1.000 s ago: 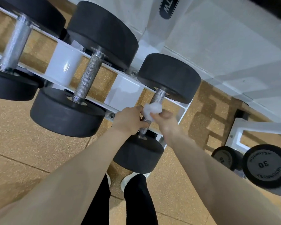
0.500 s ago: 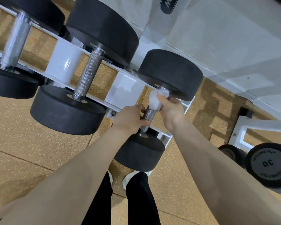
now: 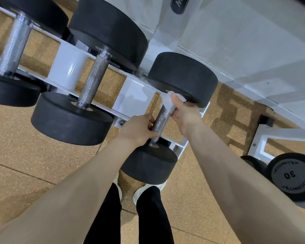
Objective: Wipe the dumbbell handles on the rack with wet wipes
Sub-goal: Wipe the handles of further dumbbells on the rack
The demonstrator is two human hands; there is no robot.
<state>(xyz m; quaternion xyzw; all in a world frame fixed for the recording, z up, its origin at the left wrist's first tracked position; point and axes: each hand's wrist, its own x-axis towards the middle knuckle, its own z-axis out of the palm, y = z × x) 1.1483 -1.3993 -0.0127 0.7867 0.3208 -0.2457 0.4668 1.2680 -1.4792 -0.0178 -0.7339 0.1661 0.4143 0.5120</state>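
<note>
- Head view: speckled tan cork-like floor (image 3: 21, 155) with seam lines; grey-white wall panels (image 3: 245, 41) top right, dark oval badge (image 3: 179, 4) near the top edge, lettering cropped, not readable.
- White steel rack (image 3: 130, 97) runs diagonally from upper left to lower right, three black round-head dumbbells across its rails.
- Left dumbbell (image 3: 12, 43) and middle dumbbell (image 3: 93, 80): knurled chrome handles bare, nobody touching them.
- Target: rightmost dumbbell (image 3: 181, 78), last slot at the rack end. Its handle (image 3: 161, 120) slopes from the far head down to the near head.
- Left hand (image 3: 137, 129): fingers curled round the lower part of the handle, thumb across it, just above the near head.
- Right hand (image 3: 185, 115): gripping the upper end of the handle through a crumpled white wet wipe (image 3: 169, 101), thumb on top of the wipe, right against the far head.
- Bare knurled metal shows between the two hands; hands are near each other, not touching.
- Below the near head: black trousers (image 3: 148, 217), white shoes (image 3: 144, 191).
- Lower right: second white frame (image 3: 280, 134) with another dumbbell (image 3: 296, 178); end cap reads "30", ring text partly legible "TECHNOGY…".
</note>
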